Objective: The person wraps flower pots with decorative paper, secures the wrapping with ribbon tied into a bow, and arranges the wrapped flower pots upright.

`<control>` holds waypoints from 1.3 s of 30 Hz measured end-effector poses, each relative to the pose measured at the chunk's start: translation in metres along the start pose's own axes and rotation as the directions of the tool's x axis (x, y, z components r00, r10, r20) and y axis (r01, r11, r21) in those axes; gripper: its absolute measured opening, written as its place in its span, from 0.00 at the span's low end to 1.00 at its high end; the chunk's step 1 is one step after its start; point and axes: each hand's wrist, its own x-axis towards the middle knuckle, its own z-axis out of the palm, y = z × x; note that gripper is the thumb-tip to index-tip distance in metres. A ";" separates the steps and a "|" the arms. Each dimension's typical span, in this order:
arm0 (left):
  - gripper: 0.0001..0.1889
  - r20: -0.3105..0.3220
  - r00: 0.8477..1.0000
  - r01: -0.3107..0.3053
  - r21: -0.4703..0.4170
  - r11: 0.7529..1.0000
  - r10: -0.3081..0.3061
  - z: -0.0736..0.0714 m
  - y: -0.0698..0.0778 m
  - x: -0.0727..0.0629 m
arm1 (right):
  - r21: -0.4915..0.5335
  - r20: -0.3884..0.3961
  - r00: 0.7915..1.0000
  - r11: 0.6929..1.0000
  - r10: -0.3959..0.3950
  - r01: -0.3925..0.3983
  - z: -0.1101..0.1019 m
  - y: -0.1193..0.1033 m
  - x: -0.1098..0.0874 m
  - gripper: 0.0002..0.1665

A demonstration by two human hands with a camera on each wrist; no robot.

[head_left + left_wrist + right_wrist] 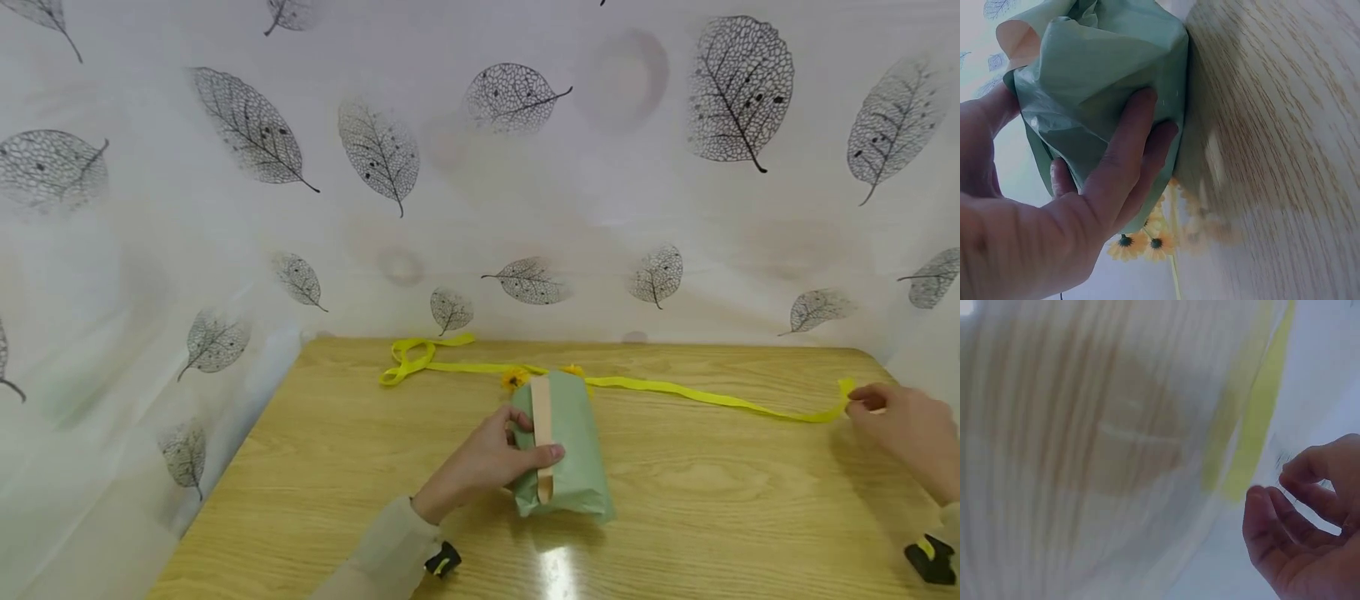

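Note:
My left hand (487, 454) grips a small bouquet wrapped in green paper (577, 450), thumb on top and fingers round its left side. A folded-back edge of the wrap shows its tan inner face (542, 425). At its far end yellow flowers (514, 378) peek out; in the left wrist view the same flowers (1155, 244) show beyond the wrap. A yellow ribbon (697, 395) runs across the table behind the bouquet. Its right end (1249, 450) stands close beside the fingertips of my right hand (903, 429), whose thumb and fingers are loosely bent with a gap between them.
The wood-grain table (712, 500) ends at the back against a pale curtain (480, 208) printed with dark leaves. Toward the back left, the ribbon's other end lies in loops (408, 358). A black strap piece (442, 559) hangs at the left wrist.

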 end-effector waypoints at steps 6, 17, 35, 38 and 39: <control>0.41 -0.043 0.998 0.048 0.059 0.997 -0.045 0.001 -0.002 -0.004 | 0.245 0.242 0.953 0.962 -0.181 0.120 0.019 -0.098 -0.027 0.23; 0.37 -0.040 0.998 0.056 0.104 0.993 -0.052 -0.002 -0.004 -0.002 | 0.624 0.645 0.725 0.713 -0.240 -0.319 0.047 -0.237 -0.092 0.46; 0.24 0.078 0.995 0.057 -0.036 0.998 -0.054 -0.004 -0.005 -0.007 | 0.679 0.670 0.679 0.618 -0.300 -0.397 0.057 -0.258 -0.104 0.50; 0.24 0.085 0.996 0.026 -0.015 1.000 -0.025 -0.006 0.002 -0.008 | 0.669 0.654 0.711 0.636 -0.258 -0.384 0.050 -0.261 -0.104 0.50; 0.25 0.085 0.996 0.017 -0.013 1.000 -0.016 -0.007 0.005 -0.008 | 0.669 0.646 0.720 0.641 -0.252 -0.376 0.048 -0.262 -0.103 0.50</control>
